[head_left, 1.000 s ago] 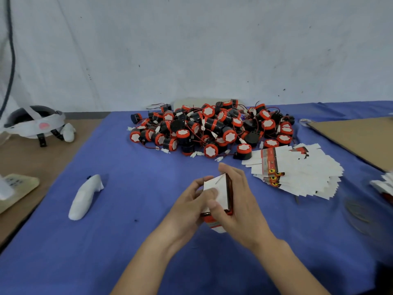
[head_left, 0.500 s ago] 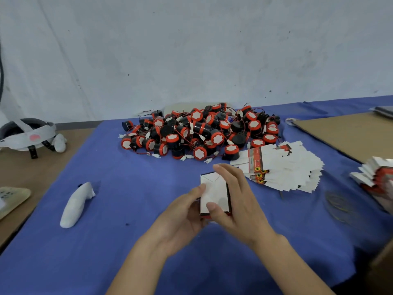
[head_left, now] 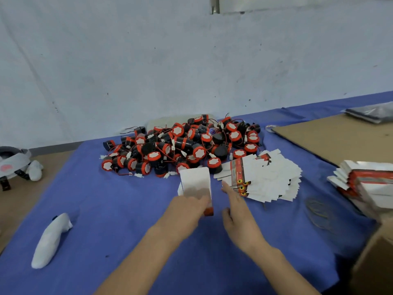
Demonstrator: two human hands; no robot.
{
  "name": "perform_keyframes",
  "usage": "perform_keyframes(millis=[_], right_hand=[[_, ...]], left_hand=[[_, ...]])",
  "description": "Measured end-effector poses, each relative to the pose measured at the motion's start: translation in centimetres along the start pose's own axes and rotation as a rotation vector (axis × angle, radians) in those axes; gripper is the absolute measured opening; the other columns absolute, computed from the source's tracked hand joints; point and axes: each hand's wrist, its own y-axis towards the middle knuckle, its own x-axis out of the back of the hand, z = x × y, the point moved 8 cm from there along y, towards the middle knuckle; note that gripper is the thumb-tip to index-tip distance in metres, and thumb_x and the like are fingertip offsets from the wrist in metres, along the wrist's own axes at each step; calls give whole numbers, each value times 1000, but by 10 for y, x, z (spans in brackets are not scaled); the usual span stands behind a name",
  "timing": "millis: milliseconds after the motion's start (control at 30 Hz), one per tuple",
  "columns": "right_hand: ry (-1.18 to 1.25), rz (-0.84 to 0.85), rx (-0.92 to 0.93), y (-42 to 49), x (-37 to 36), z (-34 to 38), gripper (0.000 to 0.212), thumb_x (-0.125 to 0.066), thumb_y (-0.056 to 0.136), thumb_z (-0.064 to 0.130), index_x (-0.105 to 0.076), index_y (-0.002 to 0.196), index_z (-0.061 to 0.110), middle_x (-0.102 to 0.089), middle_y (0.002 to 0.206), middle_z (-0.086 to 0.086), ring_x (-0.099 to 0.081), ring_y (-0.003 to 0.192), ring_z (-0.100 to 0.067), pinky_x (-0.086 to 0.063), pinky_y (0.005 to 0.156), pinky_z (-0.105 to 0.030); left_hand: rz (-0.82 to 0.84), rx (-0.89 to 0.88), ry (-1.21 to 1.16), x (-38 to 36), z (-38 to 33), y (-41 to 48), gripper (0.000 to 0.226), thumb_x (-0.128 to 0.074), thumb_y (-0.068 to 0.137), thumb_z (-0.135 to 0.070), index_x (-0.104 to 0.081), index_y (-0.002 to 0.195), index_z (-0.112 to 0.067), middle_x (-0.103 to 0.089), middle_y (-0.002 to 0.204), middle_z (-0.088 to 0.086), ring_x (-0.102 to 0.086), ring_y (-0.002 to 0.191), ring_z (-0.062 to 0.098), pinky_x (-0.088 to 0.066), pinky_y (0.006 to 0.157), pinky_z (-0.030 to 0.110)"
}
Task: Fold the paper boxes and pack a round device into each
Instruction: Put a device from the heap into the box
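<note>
Head view.

1. Box [head_left: 195,182]: your left hand [head_left: 187,209] grips its near end, fingers curled round it. The long axis runs from you straight toward the pile [head_left: 180,145] of round devices. The far end stops just short of the pile's near edge. The broad face turned up is plain white. A red-orange strip shows at the near right corner, beside your knuckles. The outline is slightly blurred, so no print or flap detail can be read.
2. Right hand [head_left: 238,218]: it holds nothing and its fingers are spread. It lies near side of the pile, just right of the box and apart from it. The index finger points at the flat stack [head_left: 265,177]; contact with that stack cannot be confirmed.
3. Flat stack: fanned white blanks with red and black print, touching the pile's near-right edge.
4. Pile: black cylinders with red rims, white caps and thin red leads, heaped on the blue cloth [head_left: 127,209].
5. Right of the pile: a cardboard sheet [head_left: 340,139], a second bundle [head_left: 365,179] of blanks, and rubber bands [head_left: 319,211].
6. Near-left of the pile: a white controller [head_left: 51,239]. Far left: a headset [head_left: 12,165].
</note>
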Motion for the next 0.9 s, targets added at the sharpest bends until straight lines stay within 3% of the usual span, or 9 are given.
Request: perform_keyframes(millis=[67,167,300,367,467,533,700,800,900], right_hand=[[-94,-115,-20,4,16,-7,66,-47,98,2,-25,157,24,-32,159,3,-27,147,-16,-29,118,-31],[-318,-202,-5,15,38,-13,60,-50,97,5,-35,154,16,-39,155,-5,-31,146,-26,-27,120,-37],[-506,-173,-45,32,47,-22,58,-44,101,11,-28,157,14,-33,159,-6,-21,151,-26,-16,124,-39],[-502,-156,-33,36,41,-21,58,-43,102,12,-26,158,14,-30,160,-6,-20,151,-25,-15,124,-37],[-472,-107,5,40,21,-16,60,-41,102,11,-22,158,15,-28,160,-2,-21,149,-19,-17,122,-30],[-483,-33,28,41,3,-16,62,-41,101,12,-18,159,17,-28,159,2,-23,147,-16,-19,120,-26],[-453,105,-40,43,-15,-32,59,-41,105,19,-19,159,19,-32,160,1,-34,144,-16,-32,114,-26],[-435,99,-55,44,-15,-36,56,-41,105,19,-24,158,21,-34,159,3,-34,143,-15,-32,115,-27],[-428,79,-48,44,-15,-37,55,-41,104,17,-26,157,21,-34,159,4,-34,143,-14,-32,115,-26]], left_hand=[[83,-38,140,-14,-8,5,44,-45,82,9,-48,121,-10,-66,98,10,-59,78,30,-29,53,35],[114,-23,183,-26,-9,9,40,-43,80,11,-53,113,-8,-64,96,10,-58,76,30,-20,48,32],[42,0,107,-21,-9,11,19,-41,100,-12,-53,115,-13,-63,110,5,-60,95,26,-34,67,32],[-155,-30,18,2,-13,9,25,-36,106,-29,-58,107,-17,-63,104,-1,-60,93,21,-41,71,30],[-585,-92,-134,53,-12,-8,30,-43,100,-30,-61,79,-19,-58,74,-7,-56,68,13,-35,55,21],[-734,42,-339,71,17,-12,31,-41,100,-34,-57,77,-21,-55,72,-10,-51,68,10,-38,55,22],[-522,512,-877,28,111,27,15,-44,103,-28,-57,97,-25,-62,82,-9,-52,61,5,-38,47,15],[-286,614,-867,-12,132,57,5,-48,103,-26,-49,106,-22,-55,93,-7,-52,74,7,-42,62,22],[-164,640,-849,-37,135,83,25,-50,103,-31,-43,84,-16,-44,74,-1,-38,60,13,-32,64,31]])
